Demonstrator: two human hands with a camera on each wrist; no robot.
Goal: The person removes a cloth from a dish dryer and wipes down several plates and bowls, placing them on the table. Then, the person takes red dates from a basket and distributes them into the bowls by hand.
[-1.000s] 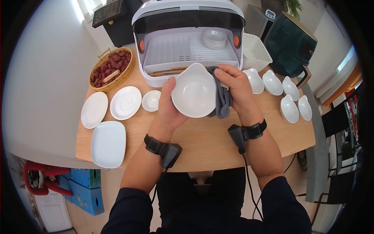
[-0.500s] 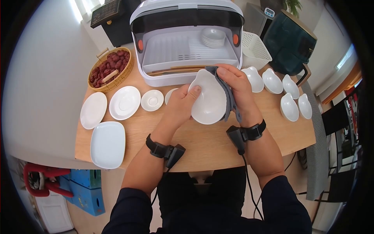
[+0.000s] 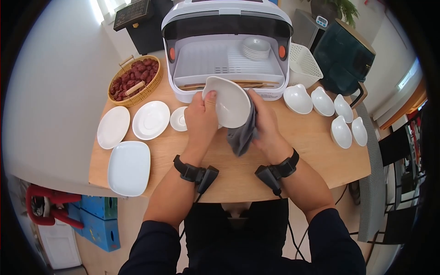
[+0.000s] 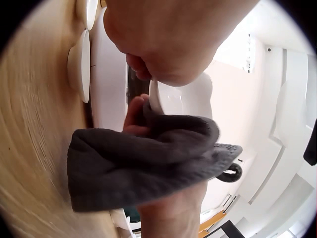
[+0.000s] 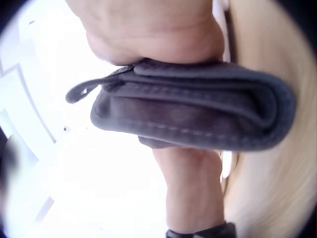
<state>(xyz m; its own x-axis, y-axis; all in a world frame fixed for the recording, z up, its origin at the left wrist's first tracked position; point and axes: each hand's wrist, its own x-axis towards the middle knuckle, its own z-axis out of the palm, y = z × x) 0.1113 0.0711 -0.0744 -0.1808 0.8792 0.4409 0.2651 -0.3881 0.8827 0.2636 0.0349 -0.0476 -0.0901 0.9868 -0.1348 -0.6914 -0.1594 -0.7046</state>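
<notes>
In the head view a white bowl with a pointed lip is held tilted above the table, in front of the dish cabinet. My left hand grips its left side, thumb over the rim. On the other side my right hand holds a dark grey cloth against the bowl's outer wall, and the cloth's loose end hangs beneath. The left wrist view shows the folded cloth in front of part of the bowl. Cloth folds fill the middle of the right wrist view, hiding the bowl.
Behind stands the open dish cabinet with stacked small dishes and chopsticks. Several lipped white bowls are at the right, near a dark green appliance. White plates, a square plate and a basket of dark red fruit occupy the left.
The bowl has turned and moved left, its lip now at the upper left. My right hand has shifted left with the cloth, which hangs lower. The head view has shifted slightly.
</notes>
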